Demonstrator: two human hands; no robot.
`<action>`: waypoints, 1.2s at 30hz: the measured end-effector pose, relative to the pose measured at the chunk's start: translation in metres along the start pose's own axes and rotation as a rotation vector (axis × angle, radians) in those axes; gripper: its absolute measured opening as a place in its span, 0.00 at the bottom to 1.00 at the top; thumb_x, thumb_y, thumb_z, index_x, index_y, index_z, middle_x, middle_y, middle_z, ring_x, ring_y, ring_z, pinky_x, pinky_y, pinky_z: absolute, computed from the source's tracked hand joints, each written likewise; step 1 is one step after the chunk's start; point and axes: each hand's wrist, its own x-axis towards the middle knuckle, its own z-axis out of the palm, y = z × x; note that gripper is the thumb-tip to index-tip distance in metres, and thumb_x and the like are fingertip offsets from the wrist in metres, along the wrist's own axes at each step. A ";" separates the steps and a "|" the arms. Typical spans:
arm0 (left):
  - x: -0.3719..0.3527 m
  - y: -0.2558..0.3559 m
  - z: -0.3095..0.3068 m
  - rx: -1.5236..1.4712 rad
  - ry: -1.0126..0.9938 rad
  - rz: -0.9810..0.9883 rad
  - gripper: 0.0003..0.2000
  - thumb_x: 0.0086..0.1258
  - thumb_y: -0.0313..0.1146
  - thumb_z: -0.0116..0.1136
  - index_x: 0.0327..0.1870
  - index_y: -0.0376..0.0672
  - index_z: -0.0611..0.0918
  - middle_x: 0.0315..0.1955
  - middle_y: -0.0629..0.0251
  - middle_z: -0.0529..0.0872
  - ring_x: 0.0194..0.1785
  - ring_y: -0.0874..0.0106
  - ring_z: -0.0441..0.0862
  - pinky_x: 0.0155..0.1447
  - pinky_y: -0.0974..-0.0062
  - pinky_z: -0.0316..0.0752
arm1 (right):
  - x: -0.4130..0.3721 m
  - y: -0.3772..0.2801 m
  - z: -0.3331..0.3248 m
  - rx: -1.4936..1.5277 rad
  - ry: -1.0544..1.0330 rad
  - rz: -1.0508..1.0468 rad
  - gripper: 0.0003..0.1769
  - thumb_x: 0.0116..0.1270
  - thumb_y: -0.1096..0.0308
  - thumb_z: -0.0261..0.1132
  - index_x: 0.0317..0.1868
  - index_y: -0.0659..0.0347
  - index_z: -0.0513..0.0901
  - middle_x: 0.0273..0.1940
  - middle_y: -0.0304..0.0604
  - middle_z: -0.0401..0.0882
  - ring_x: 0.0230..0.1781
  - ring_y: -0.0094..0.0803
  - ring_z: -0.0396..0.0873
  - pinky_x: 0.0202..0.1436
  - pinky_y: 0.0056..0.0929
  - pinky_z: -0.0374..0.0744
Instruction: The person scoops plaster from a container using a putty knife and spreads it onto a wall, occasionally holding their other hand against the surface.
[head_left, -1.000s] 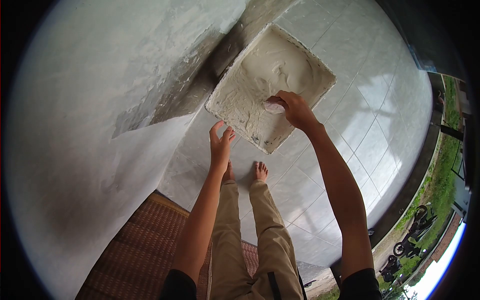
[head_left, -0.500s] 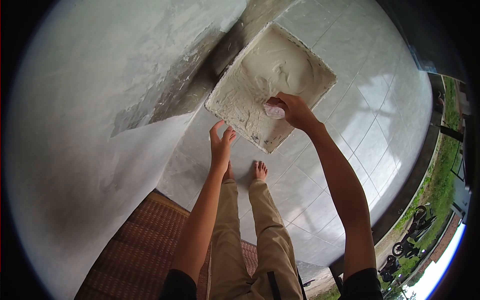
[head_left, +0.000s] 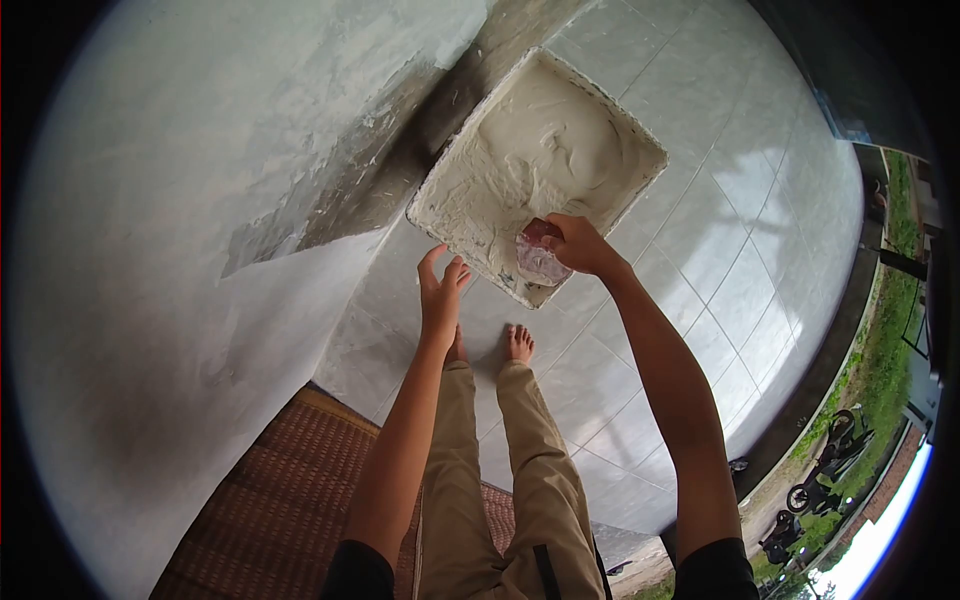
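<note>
One right hand (head_left: 578, 245) grips a scraper (head_left: 540, 263) high, leaving its lower edge free inside the tray (head_left: 640, 165); left hand (head_left: 440, 295): hold unclear.

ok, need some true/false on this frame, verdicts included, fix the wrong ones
1. The right grip holds a flat reddish scraper in the tray. True.
2. The left grip holds a second scraper. False: it holds no tool; its fingers are curved beside the tray's near edge.
3. The tray is round. False: it is rectangular.
4. Pale paste lies in the tray, spread unevenly. True.
5. The wall on the left is smooth and unbroken throughout. False: it has a rough, darker patch.
6. The person's feet are bare. True.
</note>
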 end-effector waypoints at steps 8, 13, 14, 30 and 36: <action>-0.005 0.009 -0.001 -0.009 -0.006 -0.022 0.23 0.76 0.36 0.53 0.68 0.39 0.66 0.60 0.57 0.73 0.58 0.64 0.80 0.65 0.67 0.76 | -0.006 -0.006 0.015 0.645 -0.096 0.306 0.14 0.74 0.67 0.61 0.53 0.69 0.79 0.42 0.35 0.80 0.39 0.22 0.75 0.46 0.26 0.76; -0.007 0.006 -0.002 0.090 0.039 0.035 0.22 0.77 0.39 0.50 0.67 0.39 0.69 0.63 0.58 0.72 0.61 0.64 0.77 0.67 0.66 0.72 | -0.009 0.007 0.038 1.058 -0.116 0.364 0.16 0.77 0.67 0.59 0.58 0.68 0.77 0.48 0.36 0.80 0.43 0.22 0.77 0.50 0.26 0.77; -0.006 0.005 -0.002 0.146 0.067 0.054 0.21 0.78 0.40 0.48 0.66 0.39 0.70 0.63 0.58 0.72 0.62 0.65 0.76 0.68 0.65 0.70 | -0.011 0.005 0.041 1.173 -0.097 0.359 0.16 0.77 0.67 0.58 0.59 0.68 0.76 0.49 0.36 0.80 0.45 0.23 0.77 0.53 0.26 0.77; -0.079 0.186 0.048 -0.090 -0.234 0.525 0.21 0.80 0.38 0.38 0.64 0.31 0.73 0.59 0.52 0.79 0.65 0.66 0.75 0.72 0.68 0.66 | -0.041 -0.158 -0.012 1.899 -0.075 -0.137 0.24 0.76 0.70 0.55 0.70 0.68 0.67 0.61 0.41 0.76 0.60 0.30 0.77 0.68 0.32 0.73; -0.184 0.334 0.068 -0.244 -0.332 0.787 0.24 0.79 0.42 0.39 0.65 0.31 0.72 0.58 0.51 0.79 0.66 0.63 0.74 0.73 0.64 0.66 | -0.085 -0.336 -0.116 1.763 -0.071 -0.440 0.17 0.77 0.73 0.55 0.63 0.68 0.72 0.58 0.44 0.78 0.59 0.31 0.78 0.68 0.34 0.74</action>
